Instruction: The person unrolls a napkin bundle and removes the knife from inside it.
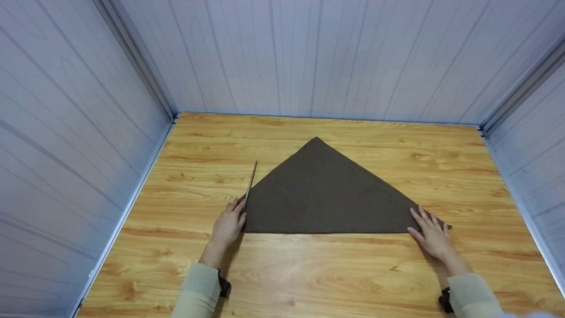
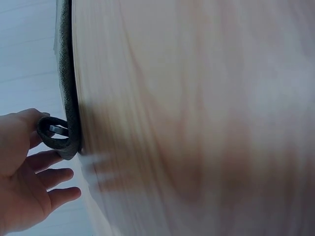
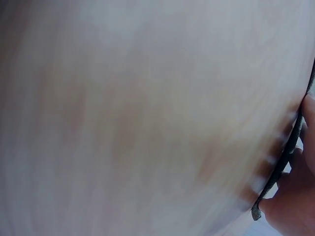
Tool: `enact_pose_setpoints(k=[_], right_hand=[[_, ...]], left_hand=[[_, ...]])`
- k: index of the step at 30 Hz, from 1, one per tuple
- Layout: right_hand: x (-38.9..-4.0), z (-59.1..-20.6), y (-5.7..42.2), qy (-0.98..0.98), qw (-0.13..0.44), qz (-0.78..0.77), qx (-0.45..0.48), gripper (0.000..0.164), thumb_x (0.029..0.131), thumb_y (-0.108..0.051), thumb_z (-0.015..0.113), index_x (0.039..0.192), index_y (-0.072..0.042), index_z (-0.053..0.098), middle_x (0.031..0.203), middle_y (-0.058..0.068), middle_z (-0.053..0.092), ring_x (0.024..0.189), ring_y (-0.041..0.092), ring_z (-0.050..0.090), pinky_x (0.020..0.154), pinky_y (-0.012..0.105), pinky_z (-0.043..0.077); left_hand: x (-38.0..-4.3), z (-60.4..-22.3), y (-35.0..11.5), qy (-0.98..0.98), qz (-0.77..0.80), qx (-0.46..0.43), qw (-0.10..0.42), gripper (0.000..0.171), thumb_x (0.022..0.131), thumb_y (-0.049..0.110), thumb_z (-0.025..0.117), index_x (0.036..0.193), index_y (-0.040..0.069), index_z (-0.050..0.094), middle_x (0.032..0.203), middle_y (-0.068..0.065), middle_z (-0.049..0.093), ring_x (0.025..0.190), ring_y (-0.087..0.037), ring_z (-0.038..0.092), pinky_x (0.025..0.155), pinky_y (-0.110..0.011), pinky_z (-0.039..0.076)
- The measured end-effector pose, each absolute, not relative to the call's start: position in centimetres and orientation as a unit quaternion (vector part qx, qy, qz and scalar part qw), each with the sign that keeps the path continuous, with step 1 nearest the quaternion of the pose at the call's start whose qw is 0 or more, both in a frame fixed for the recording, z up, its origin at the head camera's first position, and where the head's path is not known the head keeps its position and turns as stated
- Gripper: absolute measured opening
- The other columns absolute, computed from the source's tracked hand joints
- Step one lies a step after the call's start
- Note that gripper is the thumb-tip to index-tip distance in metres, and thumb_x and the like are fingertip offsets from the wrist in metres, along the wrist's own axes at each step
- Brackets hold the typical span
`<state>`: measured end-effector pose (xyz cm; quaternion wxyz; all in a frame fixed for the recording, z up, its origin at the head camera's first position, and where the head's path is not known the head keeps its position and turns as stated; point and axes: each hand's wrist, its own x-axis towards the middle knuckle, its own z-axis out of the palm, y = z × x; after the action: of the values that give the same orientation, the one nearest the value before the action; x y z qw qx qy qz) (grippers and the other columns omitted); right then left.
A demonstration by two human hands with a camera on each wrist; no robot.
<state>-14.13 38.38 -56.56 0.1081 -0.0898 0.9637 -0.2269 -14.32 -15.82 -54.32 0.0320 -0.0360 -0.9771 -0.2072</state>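
Observation:
A dark brown cloth (image 1: pixel 324 194) lies as a flat triangle, its long edge toward me and its peak away. A slim, tapering stick-like piece (image 1: pixel 251 181) runs along its left side and sticks out past the edge. My left hand (image 1: pixel 227 224) holds the cloth's left corner, which curls over this piece. In the left wrist view, thumb and fingers close in on the rolled cloth (image 2: pixel 69 98), with a greyish end (image 2: pixel 59 131) showing inside the loop. My right hand (image 1: pixel 432 235) rests with spread, straight fingers on the right corner, whose tip shows beyond them.
The cloth lies on a wood-grain tabletop (image 1: pixel 318 274). Pale panel walls enclose it at the back (image 1: pixel 291 57), left (image 1: pixel 57 145) and right (image 1: pixel 534 145). Dark bands (image 1: pixel 224 285) sit at both wrists, beside light sleeves.

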Motion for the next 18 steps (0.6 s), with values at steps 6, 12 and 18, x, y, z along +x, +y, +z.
enact_pose_setpoints(k=[6, 12, 18], right_hand=[[-14.19, -56.66, 38.43, 0.963, 0.109, -0.228, -0.090, 0.066, 0.092, -0.045, 0.038, 0.143, -0.009, 0.015, 0.145, 0.021, 0.003, 0.128, 0.045, -0.004, 0.090, 0.067, -0.007], [-14.12, -56.57, 38.36, 0.963, 0.111, -0.231, -0.089, 0.066, 0.092, -0.044, 0.038, 0.143, -0.010, 0.014, 0.145, 0.022, 0.003, 0.128, 0.046, -0.004, 0.090, 0.067, -0.008], [-14.09, -56.50, 38.30, 0.962, 0.114, -0.233, -0.089, 0.066, 0.092, -0.044, 0.038, 0.143, -0.010, 0.013, 0.145, 0.022, 0.002, 0.127, 0.046, -0.005, 0.089, 0.067, -0.009]], left_hand=[[-14.26, -54.38, -16.04, -0.977, -0.205, -0.038, 0.043, 0.039, 0.088, 0.019, 0.054, 0.125, 0.007, 0.051, 0.125, -0.026, 0.044, 0.113, -0.043, 0.041, 0.084, -0.050, 0.041], [-14.26, -54.39, -16.23, -0.976, -0.209, -0.041, 0.048, 0.040, 0.088, 0.020, 0.054, 0.126, 0.007, 0.051, 0.124, -0.028, 0.043, 0.108, -0.041, 0.047, 0.082, -0.048, 0.042], [-14.28, -54.39, -16.30, -0.976, -0.210, -0.042, 0.043, 0.039, 0.088, 0.019, 0.054, 0.125, 0.006, 0.051, 0.121, -0.027, 0.046, 0.106, -0.039, 0.049, 0.083, -0.047, 0.042]])
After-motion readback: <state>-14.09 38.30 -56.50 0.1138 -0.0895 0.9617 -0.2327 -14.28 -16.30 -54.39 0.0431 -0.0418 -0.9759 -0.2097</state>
